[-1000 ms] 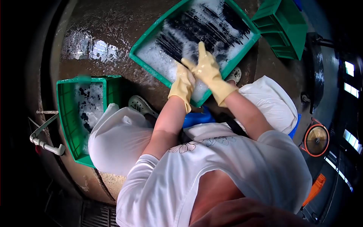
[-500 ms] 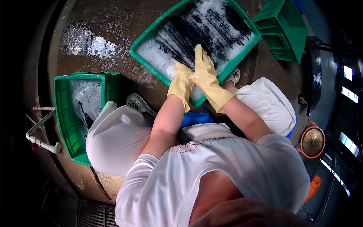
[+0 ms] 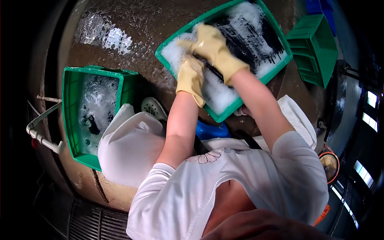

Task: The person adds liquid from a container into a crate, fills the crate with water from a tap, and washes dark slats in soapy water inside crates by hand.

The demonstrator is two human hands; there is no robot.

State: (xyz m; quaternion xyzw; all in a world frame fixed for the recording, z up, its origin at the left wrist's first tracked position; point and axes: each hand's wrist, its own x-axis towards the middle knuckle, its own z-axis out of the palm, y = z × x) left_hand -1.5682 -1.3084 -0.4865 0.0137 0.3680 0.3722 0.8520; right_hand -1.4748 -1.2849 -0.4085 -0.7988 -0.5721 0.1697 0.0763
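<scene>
Both hands wear pale yellow rubber gloves over a tilted green crate [image 3: 224, 113] holding white foam [image 3: 218, 92] and dark, strip-like pieces [image 3: 234, 34]. My left hand [image 3: 191, 74] is at the crate's near left side, its fingers curled down; what they grip is hidden. Farther in, my right hand [image 3: 210, 45] reaches left across the suds with fingers apart, slightly blurred by motion. Beneath the right wrist, dark strips show through the foam. Whether the pieces are joined or loose I cannot tell.
A second green crate [image 3: 69, 116] with foamy water stands at the left. Another green crate [image 3: 320, 52] lies at the right beside a blue one [image 3: 320, 7]. A white pipe [image 3: 46, 143] is at far left. Wet brown floor [image 3: 138, 24] surrounds the crates.
My right hand has swung left and away over the foam, from beside the left hand near the crate's near corner. My view has shifted, so the crates appear displaced.
</scene>
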